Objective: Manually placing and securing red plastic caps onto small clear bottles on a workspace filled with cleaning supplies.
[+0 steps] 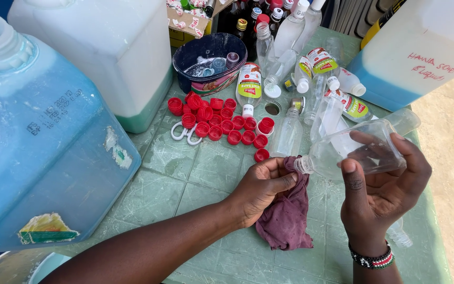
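Empty clear plastic bottle [356,152], uncapped, held on its side above the near right part of the tabletop [185,173], its threaded neck pointing left. The right hand [382,184] grasps the bottle's body, thumb across the front and fingers curled behind. The left hand [261,186] pinches a maroon cloth [287,215] between thumb and fingertips; the cloth's upper fold touches the bottle's mouth, while the rest hangs down to the tabletop.

Step in hand, as judged: wiping the neck and mouth of the bottle. The next move would seem to call for turning the bottle against the cloth, or working the cloth round the threads, with the right hand's grip kept firm so the light bottle does not slip.

Just beyond the hands, toward the middle of the tabletop: a loose cluster of red screw caps [216,118], with white-handled scissors [185,132] touching its left side. Farther back: other clear bottles [311,89], some upright, some lying, several with red, green and white labels, and a dark blue bowl [208,60] holding small items. Along the left edge stand a large blue jerrycan [38,137], open at the top, and a white jerrycan [111,52] with greenish liquid low inside; a third container [416,52], white over blue liquid, stands at the far right corner.
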